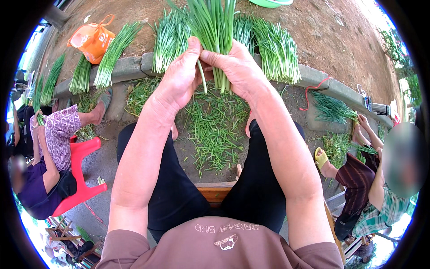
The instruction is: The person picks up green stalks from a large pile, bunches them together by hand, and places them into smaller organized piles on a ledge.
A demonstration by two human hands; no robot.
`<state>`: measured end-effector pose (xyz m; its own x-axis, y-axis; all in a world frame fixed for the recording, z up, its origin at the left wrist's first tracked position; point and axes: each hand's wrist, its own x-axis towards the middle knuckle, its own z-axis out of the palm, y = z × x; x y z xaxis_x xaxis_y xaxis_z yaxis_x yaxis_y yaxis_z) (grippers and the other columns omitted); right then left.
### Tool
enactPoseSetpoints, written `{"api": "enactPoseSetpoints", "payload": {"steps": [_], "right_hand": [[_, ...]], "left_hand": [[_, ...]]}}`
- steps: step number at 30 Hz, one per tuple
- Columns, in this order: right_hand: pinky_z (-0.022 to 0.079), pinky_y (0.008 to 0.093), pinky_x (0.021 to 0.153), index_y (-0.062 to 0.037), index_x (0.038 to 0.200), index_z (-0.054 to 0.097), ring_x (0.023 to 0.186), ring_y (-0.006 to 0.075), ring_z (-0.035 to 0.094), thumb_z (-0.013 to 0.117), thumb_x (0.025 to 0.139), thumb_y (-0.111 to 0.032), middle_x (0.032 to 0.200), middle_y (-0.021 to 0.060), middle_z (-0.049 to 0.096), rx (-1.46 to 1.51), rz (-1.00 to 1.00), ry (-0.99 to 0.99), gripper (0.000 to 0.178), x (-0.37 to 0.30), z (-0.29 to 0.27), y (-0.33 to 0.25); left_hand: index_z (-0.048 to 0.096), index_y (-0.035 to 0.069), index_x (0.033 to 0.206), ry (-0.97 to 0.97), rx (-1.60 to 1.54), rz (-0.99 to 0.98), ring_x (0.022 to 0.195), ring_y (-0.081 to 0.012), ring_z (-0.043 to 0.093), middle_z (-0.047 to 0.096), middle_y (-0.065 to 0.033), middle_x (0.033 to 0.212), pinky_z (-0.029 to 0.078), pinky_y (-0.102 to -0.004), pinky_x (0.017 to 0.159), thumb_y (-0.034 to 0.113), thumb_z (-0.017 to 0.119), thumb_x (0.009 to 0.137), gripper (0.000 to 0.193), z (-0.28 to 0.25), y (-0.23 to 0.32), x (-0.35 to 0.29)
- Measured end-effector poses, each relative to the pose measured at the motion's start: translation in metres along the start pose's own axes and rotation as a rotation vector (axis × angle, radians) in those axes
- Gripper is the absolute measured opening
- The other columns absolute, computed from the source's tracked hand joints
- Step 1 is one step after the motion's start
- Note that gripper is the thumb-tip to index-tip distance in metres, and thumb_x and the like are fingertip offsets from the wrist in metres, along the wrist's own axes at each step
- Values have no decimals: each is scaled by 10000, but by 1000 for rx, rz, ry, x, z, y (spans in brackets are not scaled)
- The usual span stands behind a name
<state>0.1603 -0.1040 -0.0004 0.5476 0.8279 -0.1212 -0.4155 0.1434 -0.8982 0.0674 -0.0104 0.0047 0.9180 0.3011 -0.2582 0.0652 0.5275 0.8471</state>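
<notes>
A bunch of garlic chives [214, 27] stands upright between my hands, green leaves up and pale cut ends down. My right hand [237, 67] is closed round the bunch near its lower end, thumb across the front. My left hand [179, 76] is closed at the bunch's left side, thumb pointing up. One stalk [202, 76] slants apart from the others between the two hands. The left fingertips are partly hidden behind the thumb and the stems. Below the hands, a heap of green trimmings [212, 130] lies on the ground between my feet.
Several chive bundles [277, 51] lean along the stone kerb [127, 69]. An orange bag [92, 40] stands at the left, a green basin [271, 2] at the far edge. People sit on both sides, one on a red plastic chair [80, 170]. A red string [313, 89] lies on the kerb.
</notes>
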Motion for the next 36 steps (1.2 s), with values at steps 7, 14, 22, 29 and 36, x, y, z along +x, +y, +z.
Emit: {"api": "enactPoseSetpoints", "payload": {"steps": [7, 14, 22, 29, 36], "right_hand": [[543, 299, 572, 1, 1014, 548, 733, 156, 617, 622, 825, -58, 894, 77, 615, 151, 128, -101, 211, -5, -2, -7], [536, 284, 495, 22, 931, 576, 604, 175, 618, 610, 835, -77, 766, 107, 620, 245, 230, -121, 142, -7, -8, -11], [526, 250, 474, 37, 908, 590, 554, 164, 614, 651, 804, -110, 720, 116, 619, 225, 333, -305, 190, -13, -4, -16], [551, 290, 640, 53, 1045, 542, 709, 169, 627, 685, 790, -246, 834, 102, 605, -18, 258, -288, 418, -18, 6, -20], [549, 316, 689, 20, 1125, 511, 771, 164, 607, 507, 877, -497, 938, 103, 577, 98, 134, -205, 574, -10, 11, -1]], "left_hand": [[515, 48, 1120, 17, 242, 15, 784, -123, 538, 560, -30, 884, 455, -273, 682, 576, 353, 901, 594, -9, -3, -1], [570, 45, 981, -11, 423, 83, 667, -83, 502, 506, -6, 723, 443, -253, 599, 608, 419, 868, 594, -4, 7, -6], [610, -19, 999, -81, -111, 101, 544, -121, 607, 638, -80, 834, 510, -239, 406, 290, 693, 795, 380, -3, 6, -1], [521, 42, 1121, 134, -161, 242, 950, -238, 607, 605, -162, 1044, 515, -370, 827, 124, 651, 824, 335, -12, 16, 3], [515, 12, 1000, 225, -272, 492, 825, -220, 618, 615, -138, 899, 531, -352, 744, 39, 608, 843, 185, -22, 9, 13]]}}
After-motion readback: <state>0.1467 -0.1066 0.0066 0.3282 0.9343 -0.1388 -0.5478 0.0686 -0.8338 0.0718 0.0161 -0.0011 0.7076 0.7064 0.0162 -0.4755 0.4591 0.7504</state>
